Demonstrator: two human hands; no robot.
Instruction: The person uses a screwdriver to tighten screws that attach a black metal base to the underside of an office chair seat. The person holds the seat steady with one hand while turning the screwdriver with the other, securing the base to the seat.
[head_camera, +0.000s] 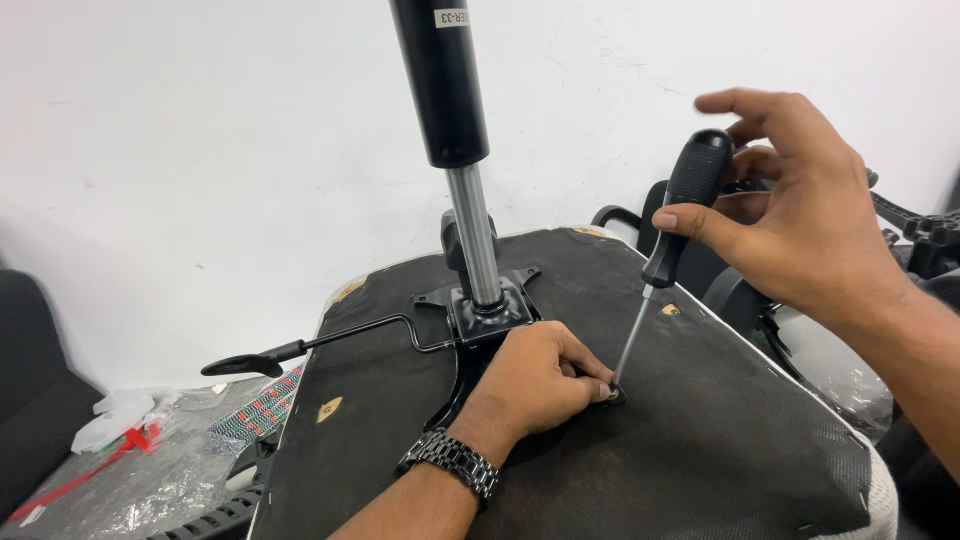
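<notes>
Two hands are at work on an upturned chair seat (700, 440), whose black fabric underside fills the lower half of the view. Our right hand (800, 215), at about two o'clock, grips the black handle of a screwdriver (672, 240) between thumb and fingers, the index finger stretched out above the handle's top. The steel shaft runs down toward seven o'clock, and its tip meets a small screw (607, 392) near the centre of the seat. Our left hand (535, 380), at about six o'clock, lies curled on the seat with its fingertips pinched around that screw, steadying it against the edge of the black metal mounting plate (480, 335). A metal wristwatch (452, 462) sits on the left wrist. From the plate a gas-lift column (455, 120) rises toward twelve o'clock, chrome below and black above. A black adjustment lever (300, 350) reaches from the plate toward nine o'clock. Beyond the seat, at eight o'clock, we see crumpled clear plastic wrapping (150, 470); at three o'clock, black chair parts (920, 235) stand against the white wall.
</notes>
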